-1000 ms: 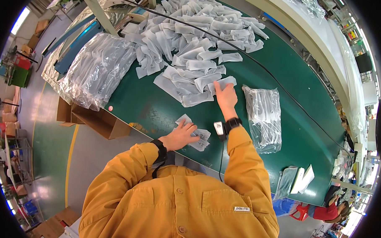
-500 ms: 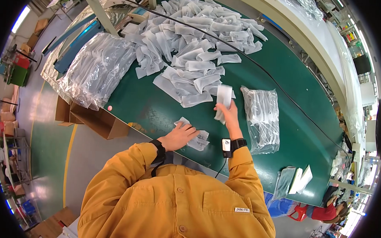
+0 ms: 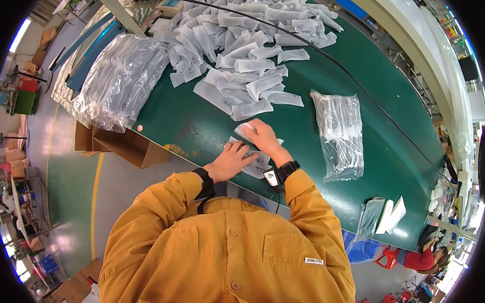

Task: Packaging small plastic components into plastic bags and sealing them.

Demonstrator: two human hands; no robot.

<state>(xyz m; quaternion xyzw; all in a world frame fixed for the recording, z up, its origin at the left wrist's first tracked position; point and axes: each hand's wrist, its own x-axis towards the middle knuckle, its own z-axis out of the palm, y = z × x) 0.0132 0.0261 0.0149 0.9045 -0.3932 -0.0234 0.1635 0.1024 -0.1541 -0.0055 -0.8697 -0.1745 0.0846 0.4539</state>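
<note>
A person in a mustard-yellow work jacket (image 3: 228, 252) leans over a dark green table (image 3: 361, 102), seen from above through a rounded fisheye lens. Both bare hands meet at the near edge of the table, just above the middle of the frame.

The left hand (image 3: 230, 160) lies flat with its fingers spread, pressing down on a small stack of flat white plastic pouches (image 3: 258, 161), seemingly to keep them from sliding. The right hand (image 3: 261, 136), with a black watch on its wrist, curls its fingers around one more white pouch (image 3: 244, 131) and holds it right over the stack, touching or nearly touching it. The stack sits close to the body, within easy reach of both hands.

Further up the table, filling the top centre of the frame, lies a large loose heap of similar white pouches (image 3: 246, 50). To the right of the hands rests a clear plastic bag packed with pouches (image 3: 339, 133). At the upper left, a big crumpled clear plastic sack (image 3: 116, 83) hangs over the table's edge, above an open brown cardboard box (image 3: 120, 144) on the floor. A black cable (image 3: 362, 91) crosses the table.
</note>
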